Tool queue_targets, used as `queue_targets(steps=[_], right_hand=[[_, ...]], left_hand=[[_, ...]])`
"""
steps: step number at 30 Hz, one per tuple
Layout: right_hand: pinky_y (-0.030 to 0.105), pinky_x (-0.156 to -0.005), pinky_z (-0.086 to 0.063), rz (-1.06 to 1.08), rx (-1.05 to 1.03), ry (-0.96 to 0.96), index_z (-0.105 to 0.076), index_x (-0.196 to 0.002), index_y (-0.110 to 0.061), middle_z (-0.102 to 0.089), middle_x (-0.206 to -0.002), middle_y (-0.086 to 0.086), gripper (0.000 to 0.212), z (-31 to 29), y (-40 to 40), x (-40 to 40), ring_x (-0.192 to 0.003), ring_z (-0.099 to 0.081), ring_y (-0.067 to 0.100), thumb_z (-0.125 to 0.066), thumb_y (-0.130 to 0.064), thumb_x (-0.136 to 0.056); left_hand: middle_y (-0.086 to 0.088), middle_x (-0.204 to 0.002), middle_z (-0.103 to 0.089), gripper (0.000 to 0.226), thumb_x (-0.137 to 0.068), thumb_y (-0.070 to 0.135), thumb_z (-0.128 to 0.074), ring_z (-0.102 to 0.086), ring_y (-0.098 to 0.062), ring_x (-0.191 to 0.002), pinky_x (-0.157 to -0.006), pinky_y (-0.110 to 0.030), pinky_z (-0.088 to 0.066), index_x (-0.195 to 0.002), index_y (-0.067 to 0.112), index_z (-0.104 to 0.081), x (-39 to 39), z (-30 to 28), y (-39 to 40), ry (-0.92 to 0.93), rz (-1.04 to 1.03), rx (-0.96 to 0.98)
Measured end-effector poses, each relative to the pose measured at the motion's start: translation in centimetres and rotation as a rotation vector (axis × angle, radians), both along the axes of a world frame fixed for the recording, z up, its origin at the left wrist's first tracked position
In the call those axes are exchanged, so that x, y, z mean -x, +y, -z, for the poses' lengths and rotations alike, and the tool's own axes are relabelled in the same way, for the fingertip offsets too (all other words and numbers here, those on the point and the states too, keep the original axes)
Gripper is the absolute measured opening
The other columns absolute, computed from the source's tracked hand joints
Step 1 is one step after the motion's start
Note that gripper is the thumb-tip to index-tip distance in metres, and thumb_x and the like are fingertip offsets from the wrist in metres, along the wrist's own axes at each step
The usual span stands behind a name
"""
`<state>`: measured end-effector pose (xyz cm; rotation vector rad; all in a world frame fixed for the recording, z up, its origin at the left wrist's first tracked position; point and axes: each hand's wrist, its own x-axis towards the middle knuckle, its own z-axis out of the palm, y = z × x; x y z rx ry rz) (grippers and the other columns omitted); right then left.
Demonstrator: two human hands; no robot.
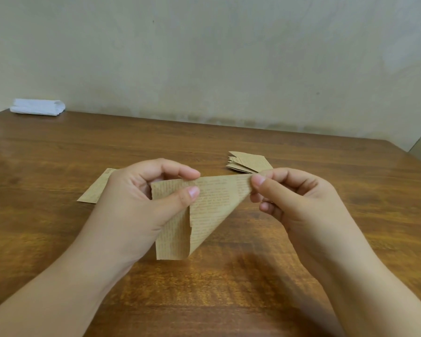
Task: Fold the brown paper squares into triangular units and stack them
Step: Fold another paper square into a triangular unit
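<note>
The wooden worktop (58, 154) runs back to a plain wall; a folded white cloth (37, 107) lies at its far left corner, well apart from the work; flat unfolded brown paper (95, 190) rests on the wood, partly hidden behind the left hand; a small stack of folded triangular units (247, 161) sits farther back on the right, just beyond the right hand.

Both hands hold one half-folded paper piece (209, 203) in the air above the worktop, between the two piles; the left hand (141, 205) pinches its left portion between thumb and forefinger, where a flap hangs straight down; the right hand (294, 198) pinches the pointed right tip between thumb and fingertips.

As I read it, the fold is midway, one side already slanted to a point and the other still a hanging strip; to do it well, bring the edges level at the centre line before creasing, keep the tip pinched so the paper stays taut, then lay it down and press the crease flat; paper this thin may skew or tear if tugged.
</note>
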<state>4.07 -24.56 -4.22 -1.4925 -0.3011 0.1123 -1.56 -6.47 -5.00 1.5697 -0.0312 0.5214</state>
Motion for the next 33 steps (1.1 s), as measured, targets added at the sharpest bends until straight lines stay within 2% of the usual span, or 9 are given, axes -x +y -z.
queue_targets(steps=[6,10,14,16,20,24,27,29,33], right_hand=[[0.026,-0.068,-0.045,0.008,-0.011,-0.02,-0.072,-0.068,-0.012,-0.067,-0.064,0.002,0.009,0.03,0.11,0.07,-0.065,-0.06,0.009,-0.071,-0.02,-0.072],[0.026,-0.069,-0.045,-0.004,-0.033,-0.007,-0.073,-0.069,-0.013,-0.068,-0.067,0.004,0.015,-0.05,0.05,0.08,-0.067,-0.061,0.009,-0.069,-0.027,-0.065],[0.026,-0.069,-0.045,-0.023,-0.09,0.043,-0.074,-0.065,-0.017,-0.069,-0.071,0.003,0.012,-0.15,0.19,0.1,-0.067,-0.062,0.009,-0.067,-0.026,-0.065],[0.022,-0.064,-0.048,-0.049,-0.125,0.078,-0.074,-0.063,-0.018,-0.07,-0.072,0.003,0.013,-0.21,0.36,0.11,-0.066,-0.063,0.009,-0.065,-0.023,-0.071],[0.019,-0.057,-0.049,-0.026,-0.183,0.163,-0.073,-0.062,-0.014,-0.07,-0.069,0.004,0.031,-0.21,0.53,0.0,-0.063,-0.064,0.01,-0.057,-0.011,-0.088],[0.02,-0.061,-0.05,-0.084,-0.077,0.114,-0.072,-0.057,-0.019,-0.066,-0.064,-0.001,0.016,-0.31,0.56,0.27,-0.065,-0.063,0.008,-0.078,-0.028,-0.068],[0.024,-0.068,-0.049,-0.097,0.039,0.042,-0.072,-0.067,-0.012,-0.067,-0.067,0.003,0.029,-0.15,0.58,0.55,-0.068,-0.061,0.01,-0.073,-0.04,-0.058],[0.026,-0.068,-0.048,-0.086,0.058,0.006,-0.07,-0.068,-0.009,-0.068,-0.068,0.004,0.031,-0.03,0.6,0.58,-0.068,-0.063,0.009,-0.071,-0.039,-0.059],[0.024,-0.066,-0.046,-0.071,0.049,-0.006,-0.071,-0.06,-0.016,-0.069,-0.066,0.003,0.017,0.07,0.58,0.51,-0.065,-0.063,0.007,-0.07,-0.033,-0.064]], left_hand=[[0.001,-0.069,-0.072,0.025,-0.054,0.013,-0.084,-0.066,-0.007,-0.065,-0.061,-0.017,-0.054,-0.068,0.031,-0.076,-0.06,0.04,0.1,-0.013,-0.01,-0.01],[0.002,-0.068,-0.071,0.024,-0.056,0.013,-0.083,-0.065,-0.006,-0.064,-0.06,-0.016,-0.053,-0.068,0.032,-0.076,-0.12,0.11,0.13,-0.018,-0.012,-0.012],[0.002,-0.068,-0.071,0.019,-0.058,0.015,-0.073,-0.065,-0.006,-0.064,-0.06,-0.016,-0.053,-0.067,0.031,-0.075,-0.12,0.07,-0.01,-0.019,-0.013,0.01],[0.003,-0.069,-0.071,0.019,-0.058,0.015,-0.072,-0.066,-0.007,-0.066,-0.062,-0.016,-0.054,-0.067,0.031,-0.075,-0.12,0.04,-0.03,-0.02,-0.012,0.013],[0.002,-0.07,-0.071,0.022,-0.058,0.012,-0.082,-0.066,-0.008,-0.067,-0.064,-0.018,-0.055,-0.068,0.031,-0.075,-0.12,0.0,0.04,-0.026,-0.011,-0.003],[0.002,-0.07,-0.071,0.019,-0.058,0.015,-0.072,-0.066,-0.007,-0.067,-0.062,-0.017,-0.055,-0.068,0.031,-0.075,-0.09,0.04,0.09,-0.024,-0.016,0.001],[0.002,-0.072,-0.071,0.018,-0.058,0.017,-0.073,-0.067,-0.008,-0.069,-0.064,-0.019,-0.055,-0.069,0.031,-0.076,0.01,-0.02,0.06,-0.016,-0.019,-0.01],[0.001,-0.071,-0.071,0.019,-0.057,0.017,-0.073,-0.067,-0.009,-0.068,-0.064,-0.02,-0.055,-0.069,0.031,-0.076,0.09,-0.07,-0.06,-0.007,-0.017,0.002],[0.0,-0.07,-0.071,0.022,-0.056,0.015,-0.078,-0.067,-0.01,-0.065,-0.062,-0.019,-0.055,-0.072,0.031,-0.076,0.25,-0.3,-0.24,0.013,0.004,0.038]])
